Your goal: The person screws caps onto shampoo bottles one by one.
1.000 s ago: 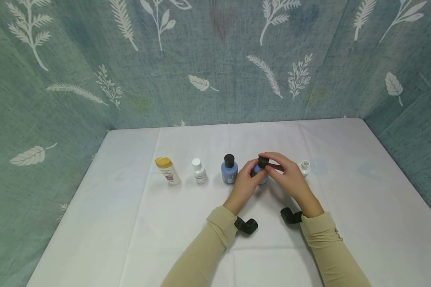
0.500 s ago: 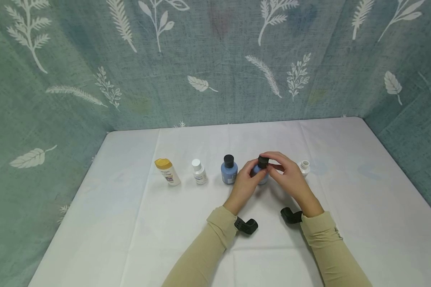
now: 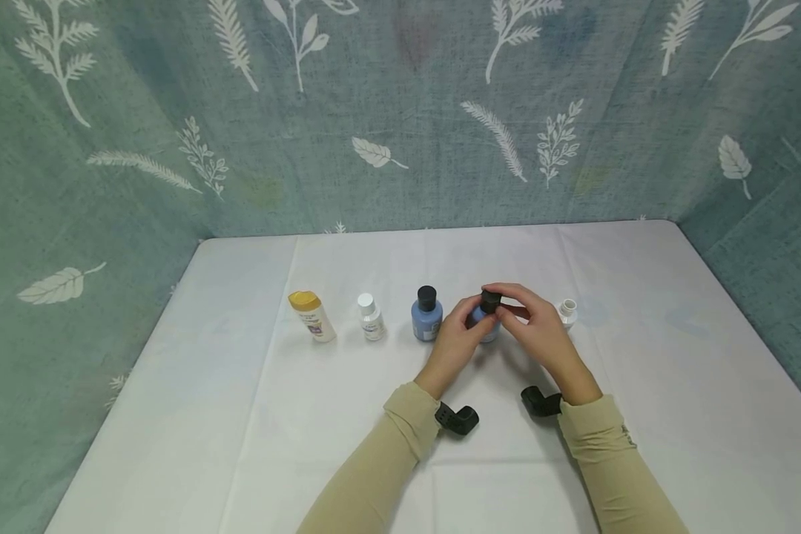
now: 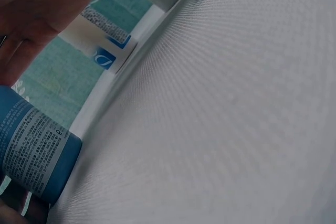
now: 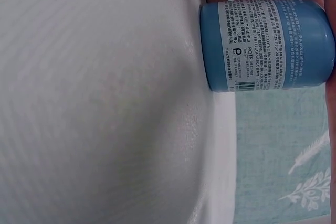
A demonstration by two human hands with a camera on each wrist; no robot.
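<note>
A blue bottle (image 3: 491,335) with a black cap (image 3: 490,301) stands upright on the white-covered table, between both hands. My left hand (image 3: 450,345) holds its body from the left, fingers curled round it. With thumb and fingertips, my right hand (image 3: 544,330) pinches the black cap from the right. Both wrist views show the lower body and printed label of this blue bottle (image 4: 42,148) (image 5: 262,45); its cap is out of sight there. Just beyond the right hand is an uncapped white bottle (image 3: 567,312), partly hidden, its round mouth showing.
Left of the hands, a second blue bottle (image 3: 427,319) with a black cap, a white bottle (image 3: 372,320) with a white cap, and a cream bottle (image 3: 317,324) with a yellow cap stand in a row. A patterned green cloth (image 3: 414,148) hangs behind the table (image 3: 334,415).
</note>
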